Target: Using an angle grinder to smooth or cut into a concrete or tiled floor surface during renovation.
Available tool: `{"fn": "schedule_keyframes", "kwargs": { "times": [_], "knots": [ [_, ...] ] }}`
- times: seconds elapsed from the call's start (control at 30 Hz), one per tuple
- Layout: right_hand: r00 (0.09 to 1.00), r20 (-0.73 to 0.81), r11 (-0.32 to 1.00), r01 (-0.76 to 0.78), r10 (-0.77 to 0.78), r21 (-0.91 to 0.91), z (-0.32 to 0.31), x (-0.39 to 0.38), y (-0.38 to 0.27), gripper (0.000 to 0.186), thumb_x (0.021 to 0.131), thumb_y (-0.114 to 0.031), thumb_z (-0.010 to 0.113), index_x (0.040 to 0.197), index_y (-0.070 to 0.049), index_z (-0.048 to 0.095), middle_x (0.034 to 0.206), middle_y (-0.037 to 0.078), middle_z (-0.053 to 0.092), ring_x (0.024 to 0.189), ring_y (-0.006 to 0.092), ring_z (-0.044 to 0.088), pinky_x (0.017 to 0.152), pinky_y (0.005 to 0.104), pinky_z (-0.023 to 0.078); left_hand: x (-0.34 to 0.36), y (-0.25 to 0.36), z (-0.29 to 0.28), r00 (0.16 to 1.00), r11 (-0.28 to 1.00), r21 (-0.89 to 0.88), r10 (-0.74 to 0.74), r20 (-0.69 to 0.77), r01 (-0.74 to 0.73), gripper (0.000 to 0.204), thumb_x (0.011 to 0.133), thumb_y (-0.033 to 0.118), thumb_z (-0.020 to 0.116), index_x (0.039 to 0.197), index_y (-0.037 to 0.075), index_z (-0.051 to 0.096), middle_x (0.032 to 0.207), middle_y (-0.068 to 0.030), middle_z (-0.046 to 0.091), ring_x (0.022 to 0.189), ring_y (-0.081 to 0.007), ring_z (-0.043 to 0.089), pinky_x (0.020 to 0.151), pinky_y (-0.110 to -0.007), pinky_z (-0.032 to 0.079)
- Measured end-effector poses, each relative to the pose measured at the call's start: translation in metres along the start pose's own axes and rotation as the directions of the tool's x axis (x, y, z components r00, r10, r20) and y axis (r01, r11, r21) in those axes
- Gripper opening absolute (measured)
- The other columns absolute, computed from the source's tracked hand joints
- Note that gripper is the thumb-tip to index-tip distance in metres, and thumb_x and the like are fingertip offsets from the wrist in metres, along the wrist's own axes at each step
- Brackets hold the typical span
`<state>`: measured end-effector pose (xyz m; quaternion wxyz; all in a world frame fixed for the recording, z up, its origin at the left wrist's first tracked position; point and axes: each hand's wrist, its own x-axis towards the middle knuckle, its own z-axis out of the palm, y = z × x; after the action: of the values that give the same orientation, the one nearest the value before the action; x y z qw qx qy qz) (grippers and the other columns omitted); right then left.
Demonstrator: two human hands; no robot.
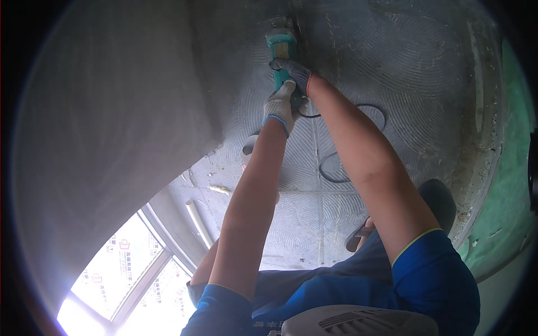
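A teal power tool (pixel 280 43) with a dusty metal front end rests at a dark seam at the top of the grey, combed-textured surface (pixel 381 67). My right hand (pixel 292 73), in a dark grey glove, is closed across the tool's body. Just below it, my left hand (pixel 280 106), in a white knit glove, grips the tool's rear part. A black cord (pixel 330 173) loops from near my hands over the surface. What the tool's tip touches is too small to make out.
A smooth grey wall (pixel 112 101) rises at left above a bright window (pixel 123 252). A white pipe (pixel 196 215) lies beside it. A grey cylindrical object (pixel 248 143) sits behind my left forearm. Green-coated wall (pixel 501 196) curves at right. My sandalled foot (pixel 358 238) shows below.
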<state>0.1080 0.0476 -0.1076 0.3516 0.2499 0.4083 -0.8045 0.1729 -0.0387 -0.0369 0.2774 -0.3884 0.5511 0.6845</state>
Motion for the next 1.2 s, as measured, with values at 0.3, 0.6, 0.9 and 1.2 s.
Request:
{"fn": "schedule_keyframes", "kwargs": {
  "times": [0.3, 0.6, 0.9, 1.2],
  "knots": [
    [0.997, -0.074, 0.997, -0.005, -0.001, -0.079, 0.001, -0.018, 0.001, 0.045, 0.075, -0.040, 0.072, 0.104, -0.007, 0.063, 0.089, 0.009, 0.062, 0.077, 0.0203, 0.059, 0.071, 0.0364, 0.049, -0.006, -0.008, -0.002, 1.000, 1.000, -0.020, 0.002, 0.009, -0.002, 0.029, 0.091, 0.029, 0.060, 0.106, 0.004, 0.055, 0.088, -0.0101, 0.063, 0.069, -0.0255, 0.065, 0.048, -0.033, 0.048],
    [0.997, -0.066, 0.997, -0.047, 0.044, -0.055, 0.001, -0.019, 0.010, 0.047, 0.075, -0.041, 0.071, 0.105, -0.006, 0.063, 0.090, 0.009, 0.062, 0.079, 0.0211, 0.060, 0.074, 0.0377, 0.049, -0.008, -0.015, -0.007, 1.000, 0.999, -0.030, -0.009, 0.009, 0.010, 0.029, 0.091, 0.028, 0.061, 0.106, 0.004, 0.055, 0.088, -0.0105, 0.062, 0.069, -0.0257, 0.064, 0.049, -0.033, 0.047],
    [0.995, -0.102, 0.997, -0.022, 0.015, -0.073, 0.003, -0.034, 0.015, 0.045, 0.074, -0.039, 0.073, 0.103, -0.006, 0.064, 0.089, 0.010, 0.063, 0.077, 0.0220, 0.060, 0.071, 0.0381, 0.050, -0.012, -0.025, -0.015, 1.000, 0.999, -0.048, -0.004, 0.022, 0.005, 0.027, 0.090, 0.026, 0.061, 0.106, 0.004, 0.055, 0.088, -0.0099, 0.062, 0.070, -0.0253, 0.063, 0.049, -0.033, 0.047],
    [0.993, -0.115, 0.999, -0.020, 0.015, -0.045, 0.014, -0.057, 0.017, 0.043, 0.072, -0.035, 0.074, 0.103, -0.005, 0.064, 0.088, 0.009, 0.063, 0.076, 0.0221, 0.060, 0.071, 0.0375, 0.050, -0.019, -0.033, -0.025, 1.000, 0.999, -0.049, -0.007, 0.011, 0.008, 0.028, 0.090, 0.025, 0.061, 0.107, 0.003, 0.055, 0.089, -0.0101, 0.063, 0.071, -0.0255, 0.064, 0.049, -0.033, 0.048]
  ]
}}
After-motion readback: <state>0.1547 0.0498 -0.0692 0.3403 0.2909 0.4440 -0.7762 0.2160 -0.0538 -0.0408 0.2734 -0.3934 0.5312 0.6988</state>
